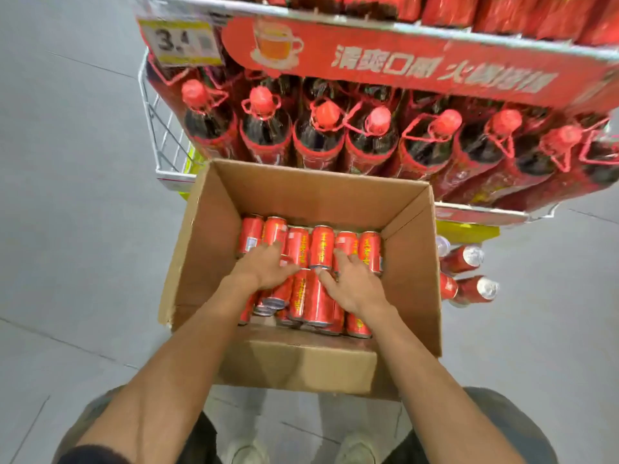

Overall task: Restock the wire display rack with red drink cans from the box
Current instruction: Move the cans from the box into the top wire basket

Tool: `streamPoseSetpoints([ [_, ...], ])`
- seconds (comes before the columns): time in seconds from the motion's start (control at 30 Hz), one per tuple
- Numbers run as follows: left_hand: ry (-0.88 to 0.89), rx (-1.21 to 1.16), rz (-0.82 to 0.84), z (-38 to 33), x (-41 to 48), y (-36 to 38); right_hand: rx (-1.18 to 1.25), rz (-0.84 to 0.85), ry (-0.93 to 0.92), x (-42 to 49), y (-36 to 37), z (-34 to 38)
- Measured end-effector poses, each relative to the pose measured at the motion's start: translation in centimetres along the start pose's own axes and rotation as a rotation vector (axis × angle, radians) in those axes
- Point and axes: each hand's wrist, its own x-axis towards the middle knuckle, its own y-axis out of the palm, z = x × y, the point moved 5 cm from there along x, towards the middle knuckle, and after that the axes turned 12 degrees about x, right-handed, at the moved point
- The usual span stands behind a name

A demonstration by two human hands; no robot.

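Head view, the only one: an open cardboard box (pixel 301 185) sits on the floor (pixel 67 212) straight ahead, its far wall close against the wire display rack (pixel 157 128).

Inside the box the red cans (pixel 321 246) lie on their sides. One row lies along the far wall and a looser, tumbled heap sits nearer the person, so each can has to be picked off the pile.

Both arms reach down into the box. The left hand (pixel 264 267) rests on the cans at the box's left side, with its fingers close together and bent down over them. Whether they close round a can I cannot tell.

The right hand (pixel 355 286) lies on the cans at the box's right side. Its fingers are a little spread across the far row and its thumb is set apart against a near can, which looks like feeling for a hold rather than lifting.

Beyond the box, a rack shelf carries dark bottles (pixel 321 128) with red caps under a red banner (pixel 402 61) and a price tag (pixel 181 41).

To the right of the box, low on the rack, shelved cans (pixel 469 259) lie with their silver ends outward. That is probably where these belong.
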Motion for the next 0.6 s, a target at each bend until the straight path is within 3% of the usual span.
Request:
streamPoseSetpoints([
  [0.27, -0.11, -0.11, -0.011, 0.5, 2.5, 2.3, 0.092, -0.019, 0.043, 2.4, 2.1, -0.5],
  [0.6, -0.298, -0.063, -0.022, 0.3, 3.9, 3.4, 0.232, 0.015, 0.138, 3.6, 3.1, -2.0],
])
